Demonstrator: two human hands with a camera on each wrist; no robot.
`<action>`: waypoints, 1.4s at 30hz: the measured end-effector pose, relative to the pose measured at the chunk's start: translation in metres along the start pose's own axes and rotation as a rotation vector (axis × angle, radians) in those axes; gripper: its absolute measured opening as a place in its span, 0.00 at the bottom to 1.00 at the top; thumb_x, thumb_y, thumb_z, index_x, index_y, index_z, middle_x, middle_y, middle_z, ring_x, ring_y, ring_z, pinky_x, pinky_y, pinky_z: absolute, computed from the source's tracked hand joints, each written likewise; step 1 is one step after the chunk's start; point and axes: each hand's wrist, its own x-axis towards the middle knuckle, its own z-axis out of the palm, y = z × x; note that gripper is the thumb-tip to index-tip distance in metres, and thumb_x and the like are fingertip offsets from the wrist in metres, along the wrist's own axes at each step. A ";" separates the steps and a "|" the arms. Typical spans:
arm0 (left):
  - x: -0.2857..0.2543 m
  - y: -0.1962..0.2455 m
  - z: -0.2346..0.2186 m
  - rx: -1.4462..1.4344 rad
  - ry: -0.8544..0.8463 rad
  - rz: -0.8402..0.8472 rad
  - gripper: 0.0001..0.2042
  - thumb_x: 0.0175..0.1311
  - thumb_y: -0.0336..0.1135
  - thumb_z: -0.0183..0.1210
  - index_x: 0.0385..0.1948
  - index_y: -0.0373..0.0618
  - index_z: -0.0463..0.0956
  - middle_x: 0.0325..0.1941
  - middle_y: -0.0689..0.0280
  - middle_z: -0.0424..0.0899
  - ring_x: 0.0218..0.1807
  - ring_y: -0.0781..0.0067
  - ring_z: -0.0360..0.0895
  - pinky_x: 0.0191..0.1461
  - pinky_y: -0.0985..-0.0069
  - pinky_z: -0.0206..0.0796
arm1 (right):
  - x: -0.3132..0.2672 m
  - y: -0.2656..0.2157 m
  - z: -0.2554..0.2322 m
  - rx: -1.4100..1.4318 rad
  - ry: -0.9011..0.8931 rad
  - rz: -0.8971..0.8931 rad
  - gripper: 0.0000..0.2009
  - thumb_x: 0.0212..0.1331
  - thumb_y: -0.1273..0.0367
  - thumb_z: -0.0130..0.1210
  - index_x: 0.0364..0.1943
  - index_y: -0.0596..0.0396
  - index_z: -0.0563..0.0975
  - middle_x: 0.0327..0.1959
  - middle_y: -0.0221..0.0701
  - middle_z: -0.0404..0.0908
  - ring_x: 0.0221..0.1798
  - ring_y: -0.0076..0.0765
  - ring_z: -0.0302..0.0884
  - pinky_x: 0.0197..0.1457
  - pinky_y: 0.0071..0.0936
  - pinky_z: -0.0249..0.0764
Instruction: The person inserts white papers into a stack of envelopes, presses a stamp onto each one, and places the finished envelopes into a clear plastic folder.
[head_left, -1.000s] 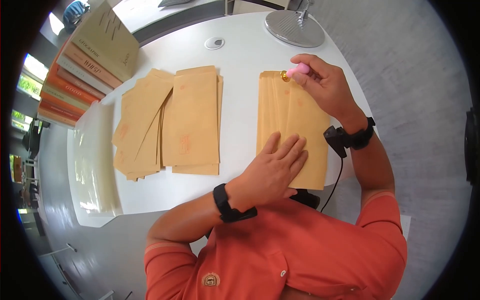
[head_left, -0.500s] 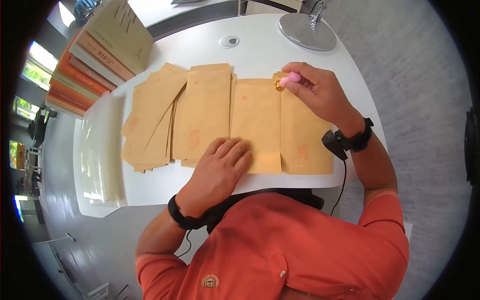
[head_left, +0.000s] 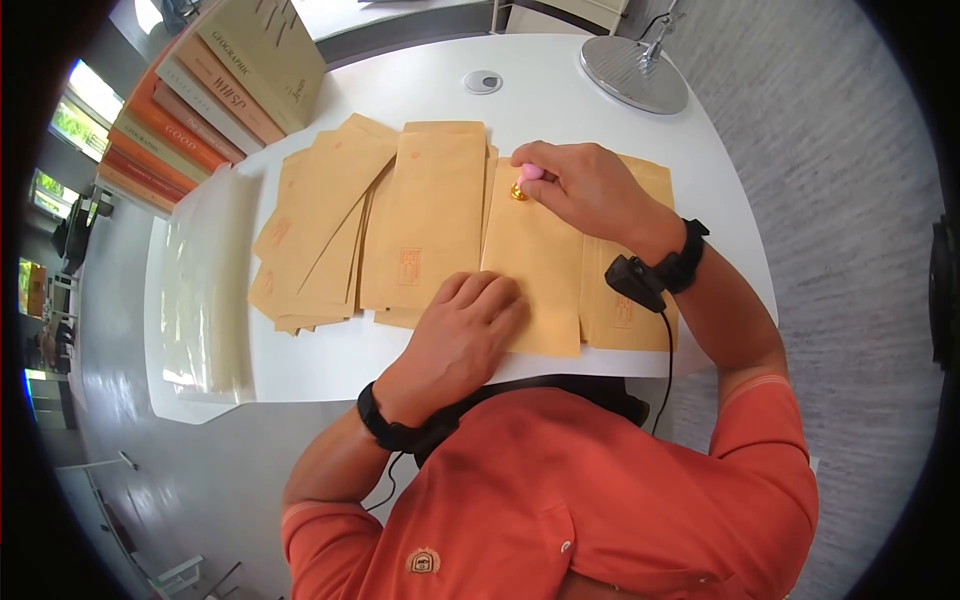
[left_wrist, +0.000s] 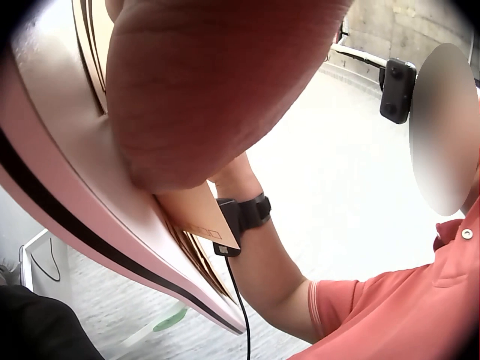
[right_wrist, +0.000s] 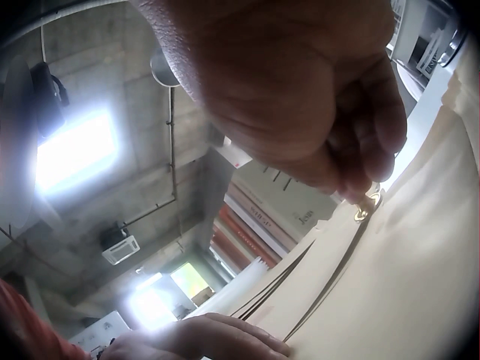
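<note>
My right hand point(head_left: 590, 195) pinches the pink handle of a small seal stamp point(head_left: 530, 174) in the head view. Its gold head point(right_wrist: 365, 210) is right at the paper in the right wrist view. Beneath it lies a brown paper envelope point(head_left: 540, 270), near its top end, overlapping a stack of envelopes point(head_left: 655, 185) on the right. With bent fingers, my left hand point(head_left: 462, 325) holds this envelope's lower left edge; the thumb is hidden from above. The envelope's lower corner point(left_wrist: 217, 225) stands out past that hand in the left wrist view.
Left of the hands lie a neat envelope stack point(head_left: 425, 215) and a fanned one point(head_left: 315, 230). Farther left are a clear plastic sheet point(head_left: 205, 290) and a row of books point(head_left: 215, 90). A round metal base point(head_left: 635, 75) stands at the back right of the white table point(head_left: 400, 90).
My left hand has left the right stack's top and shifted left with one envelope, which now lies beside it. The stamp has moved left and down onto that envelope's upper part.
</note>
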 end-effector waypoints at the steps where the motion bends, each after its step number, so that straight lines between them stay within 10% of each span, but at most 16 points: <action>1: 0.000 0.000 0.001 -0.001 0.003 -0.003 0.26 0.43 0.28 0.66 0.51 0.41 0.76 0.56 0.58 0.76 0.61 0.55 0.72 0.66 0.60 0.63 | 0.003 -0.001 0.001 -0.023 -0.015 0.028 0.11 0.63 0.67 0.59 0.47 0.53 0.80 0.32 0.36 0.86 0.34 0.43 0.85 0.39 0.34 0.78; 20: 0.005 -0.006 -0.009 0.023 0.022 0.032 0.21 0.57 0.30 0.55 0.54 0.36 0.75 0.57 0.54 0.75 0.64 0.51 0.70 0.69 0.59 0.61 | 0.003 0.014 0.010 -0.032 0.006 0.052 0.11 0.65 0.63 0.56 0.46 0.50 0.80 0.32 0.42 0.85 0.37 0.54 0.83 0.40 0.45 0.78; 26: 0.015 -0.011 -0.046 0.178 0.050 0.108 0.18 0.57 0.30 0.53 0.49 0.33 0.78 0.59 0.53 0.74 0.67 0.47 0.68 0.70 0.56 0.62 | -0.003 0.006 -0.035 0.269 0.250 0.051 0.11 0.65 0.68 0.61 0.49 0.56 0.80 0.32 0.38 0.87 0.31 0.36 0.85 0.37 0.27 0.78; 35: -0.021 -0.032 -0.057 0.277 -0.168 -0.296 0.26 0.52 0.23 0.58 0.58 0.40 0.72 0.64 0.52 0.71 0.71 0.44 0.65 0.71 0.55 0.61 | -0.032 0.004 -0.046 0.226 0.215 0.061 0.11 0.67 0.69 0.60 0.50 0.59 0.79 0.33 0.34 0.87 0.36 0.25 0.87 0.39 0.22 0.79; 42: 0.044 0.026 -0.001 -0.049 -0.104 0.038 0.34 0.57 0.44 0.67 0.64 0.36 0.68 0.71 0.47 0.67 0.74 0.46 0.62 0.74 0.55 0.55 | -0.038 0.022 -0.057 0.321 0.274 0.137 0.12 0.67 0.70 0.62 0.51 0.60 0.79 0.33 0.33 0.85 0.35 0.23 0.84 0.40 0.20 0.79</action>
